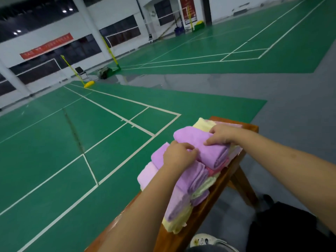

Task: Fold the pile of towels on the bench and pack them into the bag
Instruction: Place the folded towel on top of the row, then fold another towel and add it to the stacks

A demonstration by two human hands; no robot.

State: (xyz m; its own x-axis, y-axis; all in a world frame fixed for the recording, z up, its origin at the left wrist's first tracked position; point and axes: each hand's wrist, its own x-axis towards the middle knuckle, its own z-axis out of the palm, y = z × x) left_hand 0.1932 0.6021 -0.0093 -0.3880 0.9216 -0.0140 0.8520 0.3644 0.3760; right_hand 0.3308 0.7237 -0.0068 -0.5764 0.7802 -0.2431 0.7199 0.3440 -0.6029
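Your left hand (177, 155) and right hand (221, 134) reach far forward, fingers curled downward (both forearms bare), close together.
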